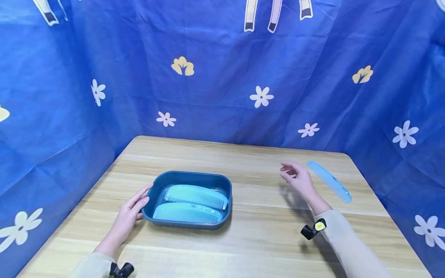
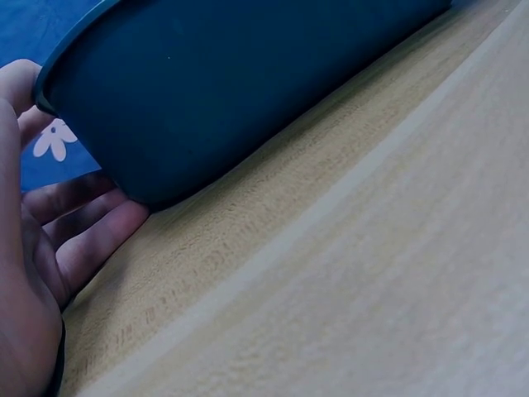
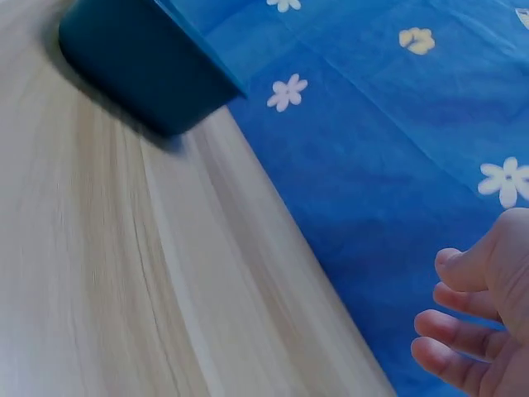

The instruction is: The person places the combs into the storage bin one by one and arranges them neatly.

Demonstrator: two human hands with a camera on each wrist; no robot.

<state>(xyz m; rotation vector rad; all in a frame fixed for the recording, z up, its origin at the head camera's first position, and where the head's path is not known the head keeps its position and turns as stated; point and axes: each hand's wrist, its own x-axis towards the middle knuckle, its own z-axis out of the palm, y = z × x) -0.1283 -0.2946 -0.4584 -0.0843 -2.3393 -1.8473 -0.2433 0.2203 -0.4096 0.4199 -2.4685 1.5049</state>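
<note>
Two light blue combs, one at the back (image 1: pixel 196 194) and one in front (image 1: pixel 187 212), lie side by side in a dark teal plastic basin (image 1: pixel 187 224). My left hand (image 1: pixel 128 216) holds the basin's left end. In the left wrist view, several lower fingers (image 2: pixel 95 240) touch the basin wall (image 2: pixel 207 91) near its base. My right hand (image 1: pixel 299 179) hovers over the table with loosely bent fingers and nothing between them. To its right, a third blue comb (image 1: pixel 328 180) lies on the wood, apart from the hand.
The wood-grain table (image 1: pixel 243 247) is enclosed at the back and sides by a blue curtain (image 1: pixel 222 77) printed with flowers. Black wrist mounts sit on both forearms, one on the right (image 1: pixel 313 229) and one on the left (image 1: pixel 121 269).
</note>
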